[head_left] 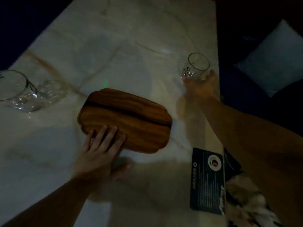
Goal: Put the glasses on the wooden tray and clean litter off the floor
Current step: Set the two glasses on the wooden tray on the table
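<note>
A wooden tray (129, 118) with a dark grain stripe lies in the middle of the white marble table (101, 51). My left hand (100, 153) rests flat on the tray's near left edge, fingers spread. My right hand (201, 89) grips a clear glass (196, 67) from below, tilted, near the table's right edge and to the right of the tray. A second clear glass (18, 92) stands at the far left of the table, apart from both hands. The scene is dim and the right hand is blurred.
A dark printed card or packet (207, 181) lies on the table's near right corner, with crumpled pale material (246, 202) beside it. A light cushion (277, 59) sits on dark seating to the right. Dark floor lies beyond the table's left edge.
</note>
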